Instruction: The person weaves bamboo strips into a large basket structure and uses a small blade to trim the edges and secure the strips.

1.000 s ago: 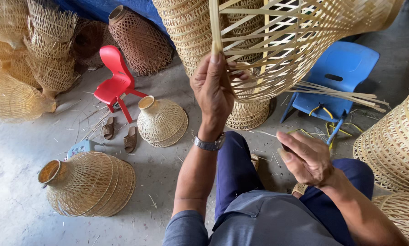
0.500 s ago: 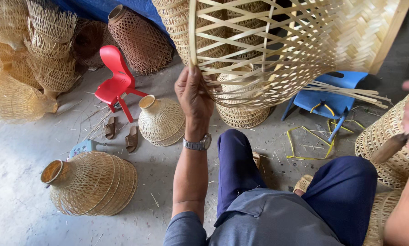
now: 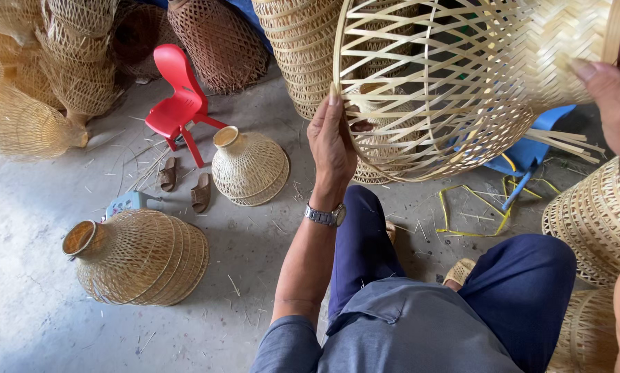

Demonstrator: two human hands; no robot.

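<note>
Bamboo, pale and open-woven, the big round basket frame (image 3: 455, 83) hangs raised before me at twelve o'clock. My left hand (image 3: 334, 141) grips its rim at nine o'clock; my right hand (image 3: 617, 103) clamps the tight-woven end at three. Thin strips could snap under my grip, or loose ends (image 3: 565, 141) could jab me. Small domed bamboo basket (image 3: 249, 167) sits on the floor at ten o'clock.

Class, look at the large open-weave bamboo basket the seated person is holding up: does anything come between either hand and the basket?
Nothing visible does. The left hand grips the rim of the large open-weave bamboo basket directly, and the right hand rests on its denser woven end at the frame's right edge, with no other thing between.
</note>
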